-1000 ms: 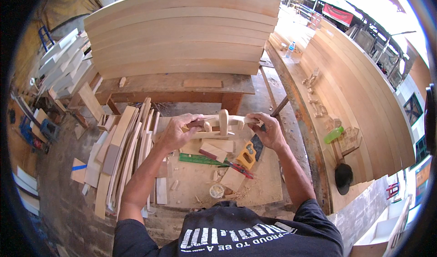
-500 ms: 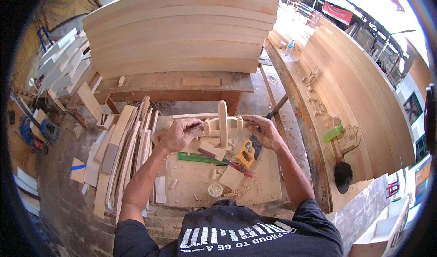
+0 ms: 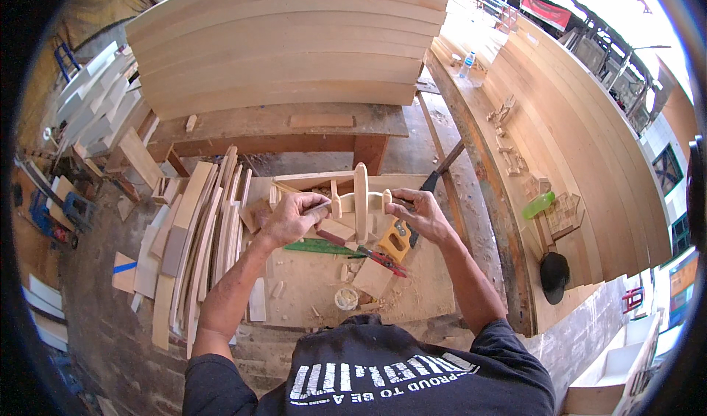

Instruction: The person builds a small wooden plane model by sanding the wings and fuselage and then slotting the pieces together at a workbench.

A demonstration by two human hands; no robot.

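Between my two hands is a pale wooden assembly (image 3: 361, 202). It has a long upright slat with a rounded top, a crosspiece running behind it and a small upright piece on either side. My left hand (image 3: 294, 217) is closed, thumb and fingers pinching the assembly's left end. My right hand (image 3: 426, 216) pinches the right end beside the small upright there. Below it on the worktable (image 3: 412, 298) lie a yellow-handled saw (image 3: 398, 241), a green ruler-like strip (image 3: 313, 246), a red-and-black tool (image 3: 387, 263) and a small wood block (image 3: 373, 279).
A round tub (image 3: 346, 298) sits among shavings on the worktable. Long wood strips (image 3: 195, 232) are stacked to the left. Large stacked boards (image 3: 287, 55) stand on a bench ahead. To the right, a bench carries boards, a green bottle (image 3: 539, 205) and a dark cap (image 3: 554, 276).
The assembly has turned a little in my hands, so its small side uprights show longer. My right hand has come slightly inward, its fingers closer to the right upright.
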